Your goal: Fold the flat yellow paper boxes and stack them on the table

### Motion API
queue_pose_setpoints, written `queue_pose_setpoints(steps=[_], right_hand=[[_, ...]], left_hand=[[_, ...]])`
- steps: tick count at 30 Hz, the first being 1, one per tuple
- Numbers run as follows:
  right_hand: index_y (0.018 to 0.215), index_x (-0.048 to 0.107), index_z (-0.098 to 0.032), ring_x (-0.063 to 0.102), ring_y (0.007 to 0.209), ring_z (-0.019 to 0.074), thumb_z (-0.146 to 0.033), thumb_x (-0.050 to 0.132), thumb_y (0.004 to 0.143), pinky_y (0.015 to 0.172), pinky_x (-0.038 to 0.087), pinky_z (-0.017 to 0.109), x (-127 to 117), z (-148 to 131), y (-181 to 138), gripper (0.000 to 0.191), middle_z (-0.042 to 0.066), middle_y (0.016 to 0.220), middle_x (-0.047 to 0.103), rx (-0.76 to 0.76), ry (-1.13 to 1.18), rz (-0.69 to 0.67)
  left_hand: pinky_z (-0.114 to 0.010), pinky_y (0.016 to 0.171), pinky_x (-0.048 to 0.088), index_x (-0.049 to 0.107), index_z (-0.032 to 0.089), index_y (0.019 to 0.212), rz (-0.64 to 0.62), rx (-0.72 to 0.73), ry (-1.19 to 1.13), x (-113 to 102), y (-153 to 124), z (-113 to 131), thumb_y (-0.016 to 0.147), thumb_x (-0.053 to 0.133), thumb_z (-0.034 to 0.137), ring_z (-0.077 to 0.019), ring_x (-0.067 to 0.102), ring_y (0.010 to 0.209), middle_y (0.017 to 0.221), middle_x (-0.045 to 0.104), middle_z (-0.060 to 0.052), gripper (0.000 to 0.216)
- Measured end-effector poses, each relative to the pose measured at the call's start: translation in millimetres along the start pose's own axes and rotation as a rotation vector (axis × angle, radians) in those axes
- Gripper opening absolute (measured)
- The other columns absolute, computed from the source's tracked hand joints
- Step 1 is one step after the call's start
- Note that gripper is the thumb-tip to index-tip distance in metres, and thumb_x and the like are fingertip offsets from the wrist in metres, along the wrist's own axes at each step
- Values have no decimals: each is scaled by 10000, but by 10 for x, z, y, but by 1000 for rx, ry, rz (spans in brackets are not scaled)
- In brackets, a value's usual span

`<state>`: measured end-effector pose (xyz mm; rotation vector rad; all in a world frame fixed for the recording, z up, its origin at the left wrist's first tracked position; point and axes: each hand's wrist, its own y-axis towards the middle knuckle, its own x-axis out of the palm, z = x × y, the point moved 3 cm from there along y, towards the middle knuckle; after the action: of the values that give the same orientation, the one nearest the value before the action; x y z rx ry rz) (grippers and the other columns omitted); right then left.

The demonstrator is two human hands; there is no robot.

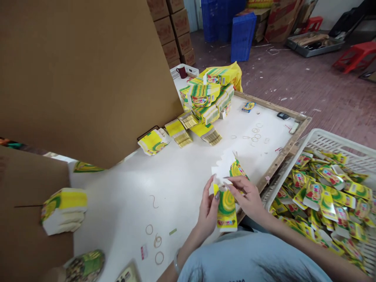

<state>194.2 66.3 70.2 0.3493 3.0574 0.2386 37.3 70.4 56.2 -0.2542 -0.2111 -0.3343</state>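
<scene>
Both hands grip one small yellow and green printed carton [226, 209] above the near edge of the white table [164, 184]. My left hand [209, 209] pinches its left side near the top. Fingers of my right hand [248, 196] press on its upper flap from the right. A short stack of flat white and yellow cartons [230, 166] lies on the table just beyond my hands.
A white basket [331, 141] full of folded cartons stands at my right. Bundles of flat cartons [205, 105] are piled at the table's far end, another bundle [64, 209] at the left. Rubber bands [157, 241] lie scattered. Tall brown cardboard sheets [82, 70] stand at the left.
</scene>
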Motion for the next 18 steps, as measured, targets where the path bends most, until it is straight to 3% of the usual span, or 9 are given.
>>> queue_pose_setpoints(steps=[3,6,9,12,13,15,18], right_hand=[[949,714,-215,748,740,189,-433,641,956,675,603,273,-27,94,-189,230,39,796,767,145,9,-79],[853,702,-203,697,665,162,-439,621,959,619,569,245,-39,142,-305,271,22,732,724,170,-30,-117],[754,657,-200,603,579,130,-416,568,990,553,511,225,-49,130,-305,331,-5,644,637,98,-112,-126],[741,652,-205,640,637,138,-378,563,999,621,550,236,-59,86,-269,323,5,686,651,-29,-156,-107],[792,681,-208,673,674,147,-372,583,992,649,574,245,-67,81,-265,277,21,752,693,-60,-161,-89],[913,729,-219,731,741,166,-363,627,975,693,616,265,-89,100,-272,187,56,895,763,-91,-179,-48],[1001,766,-246,781,805,185,-340,645,973,761,654,283,-132,175,-305,155,60,951,807,-118,-227,-57]], left_hand=[[-189,573,444,415,240,1504,24,-81,-41,-21,-202,-220,895,708,605,-86,538,550,683,646,34,768],[-166,535,372,541,233,1317,60,-106,-74,-13,-320,-352,884,737,576,-55,431,490,598,566,71,586],[-173,565,403,626,196,1060,60,-26,-69,14,-281,-307,892,720,582,-66,465,547,649,593,39,431],[-216,710,495,629,168,867,68,66,-1,22,-194,-187,907,697,583,-109,579,711,767,660,-18,422],[-221,722,500,634,169,881,72,67,13,21,-176,-165,915,691,575,-114,588,726,783,667,-23,412],[-205,665,478,642,195,1105,77,40,4,11,-162,-163,924,689,560,-100,565,667,765,657,2,410],[-175,563,407,453,262,1485,74,18,-12,-24,-164,-215,942,676,547,-75,477,538,662,590,64,652]])
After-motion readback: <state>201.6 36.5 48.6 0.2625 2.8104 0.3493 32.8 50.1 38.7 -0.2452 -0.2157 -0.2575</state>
